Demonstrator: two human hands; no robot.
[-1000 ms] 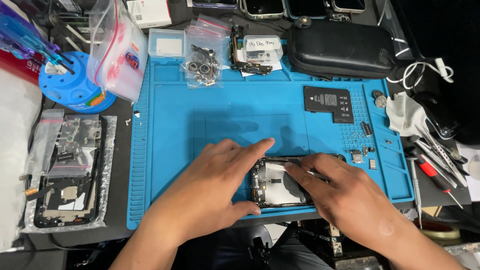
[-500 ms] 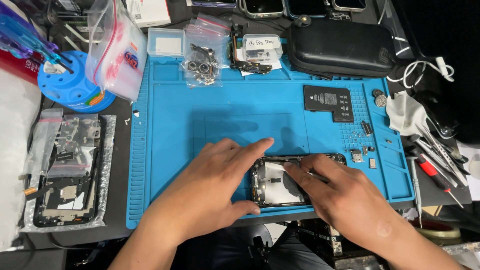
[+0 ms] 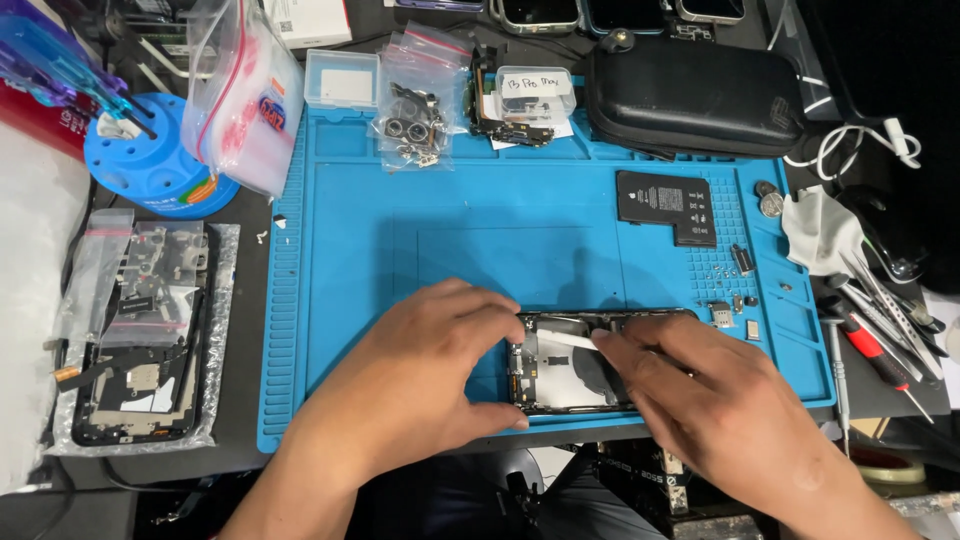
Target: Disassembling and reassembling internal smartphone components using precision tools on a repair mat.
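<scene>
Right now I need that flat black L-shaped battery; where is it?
In the head view, the flat black L-shaped battery lies upper right on the blue silicone mat, below the black zip case.

Big blue mat (image 3: 400,260) on dark surface (image 3: 250,330). Black zip case (image 3: 690,95) at top right. Flat black battery (image 3: 668,207) on mat near case. Small clear bags with tiny parts (image 3: 410,110) at top. Blue round tool stand (image 3: 150,165) at left. Screwdrivers (image 3: 880,350) at right, beside white cloth (image 3: 820,232).
</scene>
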